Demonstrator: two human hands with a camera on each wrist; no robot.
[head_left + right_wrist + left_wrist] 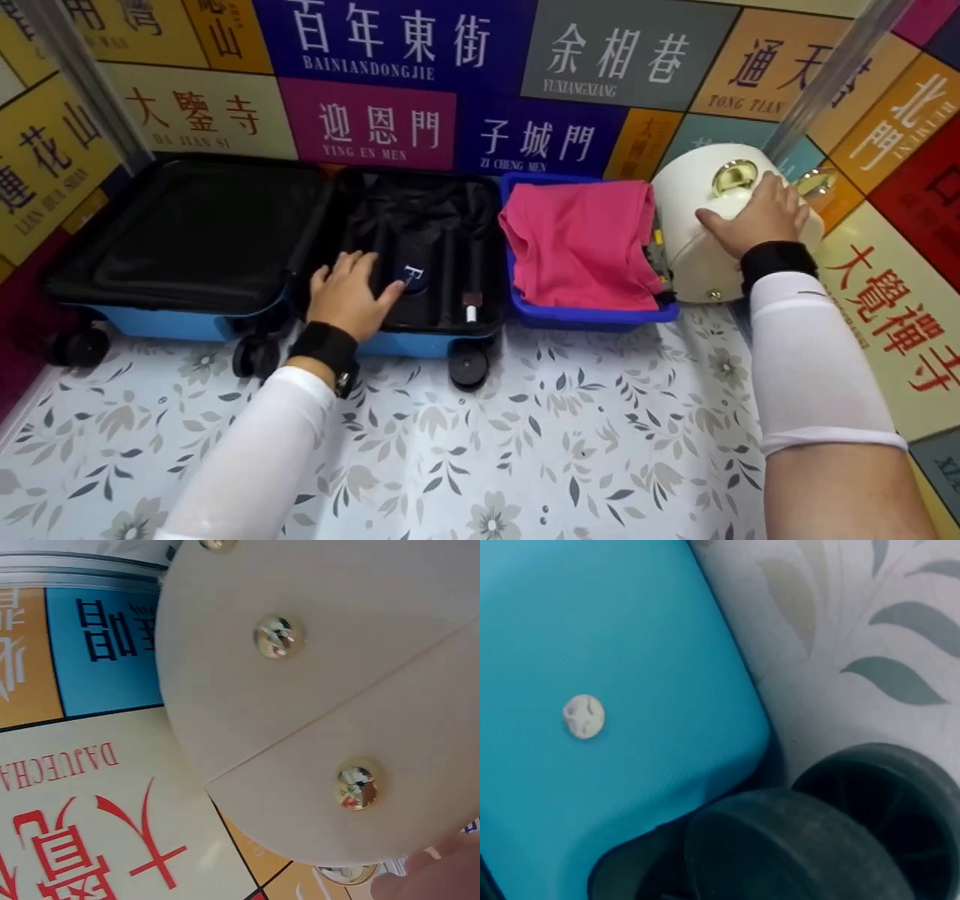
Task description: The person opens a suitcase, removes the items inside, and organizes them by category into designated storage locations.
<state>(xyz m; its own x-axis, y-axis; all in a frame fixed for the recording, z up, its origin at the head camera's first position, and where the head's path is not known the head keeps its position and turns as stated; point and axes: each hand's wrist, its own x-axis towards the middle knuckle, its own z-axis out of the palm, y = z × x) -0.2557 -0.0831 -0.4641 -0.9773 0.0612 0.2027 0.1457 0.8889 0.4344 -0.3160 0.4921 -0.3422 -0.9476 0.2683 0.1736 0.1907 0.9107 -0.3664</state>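
An opened suitcase with light blue sides has a black-lined half (442, 225) in the middle and its other half (202, 232) at the left. Over the near left part of the lined half is my left hand (349, 296), its fingers spread; contact is hard to tell. Farther right, a rounded cream-white case (697, 247) with gold fittings leans by the wall. My right hand (765, 217) lies on it with thumb and fingers spread. The right wrist view shows the case's underside with gold studs (356, 787) and some fingertips (442, 870) by its edge.
Between the suitcase and the white case stands a blue bin (600, 315) with a pink cloth (581, 240) on top. Black wheels (469, 365) stick out from the suitcase's near side. Sign-patterned walls (367, 124) enclose the back and sides of the floral surface (487, 450).
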